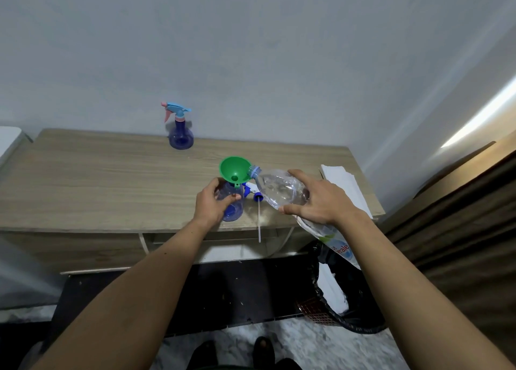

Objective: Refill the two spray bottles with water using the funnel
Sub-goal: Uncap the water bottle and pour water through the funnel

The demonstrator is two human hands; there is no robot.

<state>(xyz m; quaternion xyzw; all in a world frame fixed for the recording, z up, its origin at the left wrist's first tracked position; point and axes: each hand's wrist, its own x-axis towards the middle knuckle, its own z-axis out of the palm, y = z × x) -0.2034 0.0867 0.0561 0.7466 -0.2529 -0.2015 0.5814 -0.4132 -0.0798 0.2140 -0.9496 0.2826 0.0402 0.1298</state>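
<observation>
Hands first: left hand (213, 202) curled round the clear open spray bottle (233, 202) near front edge of the bench (97, 179), fingers and thumb closed on its body. Green funnel (235, 171) sits in that bottle's neck, bowl tilted a bit toward the camera. Right hand (317, 199) wrapped over a big clear water bottle (279, 189), tipped w/ its blue-ringed mouth at the funnel rim; can't tell if water is running. Removed blue sprayer head (257, 196) lies just beside the bottle, its dip tube (259, 221) sticking out past the bench edge. Second spray bottle (181, 135), blue w/ pink-and-blue trigger top on, stands upright at the back by the wall (251, 48), well apart. White paper (343, 185) at right end of bench. Bench is light wood-grain; wall plain pale grey-blue. Below right, bin w/ black liner (349, 314); floor (321, 347) speckled grey.
</observation>
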